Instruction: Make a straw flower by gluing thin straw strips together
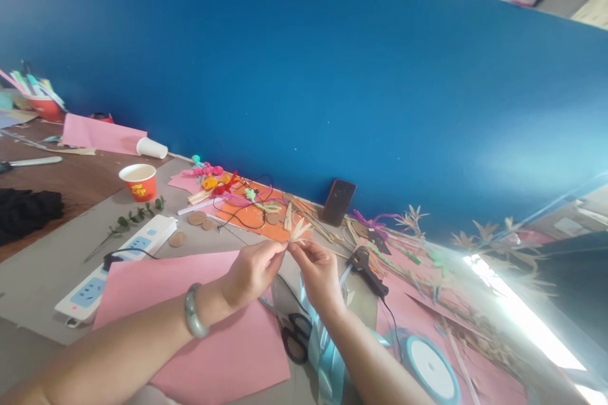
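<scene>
A small pale flower [299, 229] with pointed, straw-coloured petals stands up between my fingertips, over the middle of the table. My left hand [255, 271], with a bracelet on its wrist, pinches at the flower's base. From the other side my right hand [319, 273] grips the same base between thumb and finger. The exact grip point is hidden by the fingers. Below the hands lie a pink sheet [204, 323] and black-handled scissors [297, 336]. Light blue ribbon [327, 354] runs under my right forearm.
A black glue gun [368, 271] with a cord lies to the right, near a ribbon spool [431, 368]. On the left are a power strip [118, 266], a red paper cup [138, 182] and a leafy sprig [130, 220]. A phone [338, 202] leans against the blue partition [294, 76].
</scene>
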`<state>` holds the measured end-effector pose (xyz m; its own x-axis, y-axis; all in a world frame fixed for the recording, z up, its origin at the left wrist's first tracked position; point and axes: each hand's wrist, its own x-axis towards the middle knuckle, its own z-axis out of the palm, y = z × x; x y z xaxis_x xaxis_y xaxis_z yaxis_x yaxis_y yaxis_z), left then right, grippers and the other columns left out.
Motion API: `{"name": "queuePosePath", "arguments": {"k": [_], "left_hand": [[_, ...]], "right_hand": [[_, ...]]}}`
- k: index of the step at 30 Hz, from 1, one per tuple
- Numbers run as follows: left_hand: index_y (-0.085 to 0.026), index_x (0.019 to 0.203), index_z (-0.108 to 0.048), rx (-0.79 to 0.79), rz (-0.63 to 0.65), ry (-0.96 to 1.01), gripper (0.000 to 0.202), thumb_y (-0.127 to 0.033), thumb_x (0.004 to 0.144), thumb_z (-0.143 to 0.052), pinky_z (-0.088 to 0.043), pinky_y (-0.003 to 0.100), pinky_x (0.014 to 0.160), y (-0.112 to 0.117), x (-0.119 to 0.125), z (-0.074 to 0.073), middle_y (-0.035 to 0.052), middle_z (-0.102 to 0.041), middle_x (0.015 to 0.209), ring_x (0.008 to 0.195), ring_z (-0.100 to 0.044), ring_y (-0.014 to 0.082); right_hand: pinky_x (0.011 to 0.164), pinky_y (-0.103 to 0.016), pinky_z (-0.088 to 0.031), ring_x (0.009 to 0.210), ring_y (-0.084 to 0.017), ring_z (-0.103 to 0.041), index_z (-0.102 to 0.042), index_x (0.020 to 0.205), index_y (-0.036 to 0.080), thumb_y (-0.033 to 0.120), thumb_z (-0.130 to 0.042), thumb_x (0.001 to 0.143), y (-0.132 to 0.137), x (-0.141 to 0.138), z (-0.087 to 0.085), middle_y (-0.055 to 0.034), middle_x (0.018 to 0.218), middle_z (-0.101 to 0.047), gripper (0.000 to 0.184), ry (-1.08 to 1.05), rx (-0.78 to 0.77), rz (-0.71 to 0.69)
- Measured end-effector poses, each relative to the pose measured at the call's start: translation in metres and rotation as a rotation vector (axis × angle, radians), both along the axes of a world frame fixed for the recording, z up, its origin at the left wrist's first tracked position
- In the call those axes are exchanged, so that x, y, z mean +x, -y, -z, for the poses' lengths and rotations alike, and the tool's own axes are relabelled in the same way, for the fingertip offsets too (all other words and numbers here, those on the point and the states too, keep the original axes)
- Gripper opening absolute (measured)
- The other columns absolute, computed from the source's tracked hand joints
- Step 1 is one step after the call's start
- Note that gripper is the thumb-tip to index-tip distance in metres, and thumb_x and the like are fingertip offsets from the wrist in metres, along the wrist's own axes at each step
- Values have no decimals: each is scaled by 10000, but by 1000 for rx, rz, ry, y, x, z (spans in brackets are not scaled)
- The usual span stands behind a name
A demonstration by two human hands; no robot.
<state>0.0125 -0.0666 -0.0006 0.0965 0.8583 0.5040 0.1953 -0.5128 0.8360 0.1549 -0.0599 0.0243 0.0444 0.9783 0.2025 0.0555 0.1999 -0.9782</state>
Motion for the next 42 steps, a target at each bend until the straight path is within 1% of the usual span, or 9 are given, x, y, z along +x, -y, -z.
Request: {"name": "queuePosePath", "arguments": {"k": [5,10,13,20,24,27,32,37,42], "left_hand": [[-138,830,-635,-373,114,324,247,-383,801,-642,-541,270,603,-8,0,-9,54,-678,693,625,-660,163],[-113,778,-636,-644,340,499,313,-406,715,-726,-522,248,535,-17,-3,-14,55,-683,677,539,-641,139],[-113,754,-647,-713,396,536,312,-411,710,-728,-502,225,512,-19,-4,-13,52,-677,669,525,-634,128],[-116,743,-650,-766,481,537,338,-448,714,-714,-503,231,520,-23,-8,-9,54,-676,651,533,-647,143],[-115,731,-655,-759,528,526,315,-420,707,-730,-494,223,504,-24,-10,-9,46,-668,638,526,-640,136],[-120,714,-649,-701,537,509,284,-390,704,-737,-502,232,528,-23,-10,-8,44,-668,647,550,-639,135],[-126,702,-642,-517,426,422,257,-373,731,-708,-513,261,576,-21,-8,-9,42,-665,633,559,-623,134],[-133,702,-652,-320,287,303,244,-361,788,-648,-501,241,565,-14,-7,-10,44,-658,618,571,-607,130],[-140,706,-645,-232,267,205,223,-338,807,-624,-493,237,560,-12,-10,-12,56,-665,642,599,-616,143]], "right_hand": [[701,-288,-479,682,-156,-589,-673,686,188,328,-704,740,-1,3,-9,-5,689,-658,153,7,-25,-76],[608,-266,-454,606,-138,-534,-630,633,188,389,-682,758,-4,8,-16,7,612,-596,242,10,-48,-212],[601,-259,-448,606,-135,-542,-642,660,194,397,-678,764,-5,10,-16,5,633,-608,232,-6,-89,-254],[624,-283,-480,635,-158,-587,-678,707,195,462,-706,726,-8,13,-14,-12,669,-659,269,-2,-121,-310],[596,-274,-473,619,-156,-587,-686,692,186,451,-709,725,-7,14,-17,-12,639,-661,268,-6,-123,-336],[569,-262,-453,574,-140,-563,-674,642,186,408,-706,738,-5,12,-20,-1,590,-643,244,-3,-135,-331],[560,-264,-437,566,-139,-556,-674,604,189,385,-735,703,-2,8,-20,9,565,-630,228,-36,-123,-261],[602,-286,-460,596,-159,-580,-681,642,190,382,-728,708,0,6,-19,-3,600,-653,208,-9,-142,-196],[682,-323,-495,644,-176,-619,-672,667,196,349,-723,722,5,3,-19,-13,666,-681,170,-98,-93,-216]]}}
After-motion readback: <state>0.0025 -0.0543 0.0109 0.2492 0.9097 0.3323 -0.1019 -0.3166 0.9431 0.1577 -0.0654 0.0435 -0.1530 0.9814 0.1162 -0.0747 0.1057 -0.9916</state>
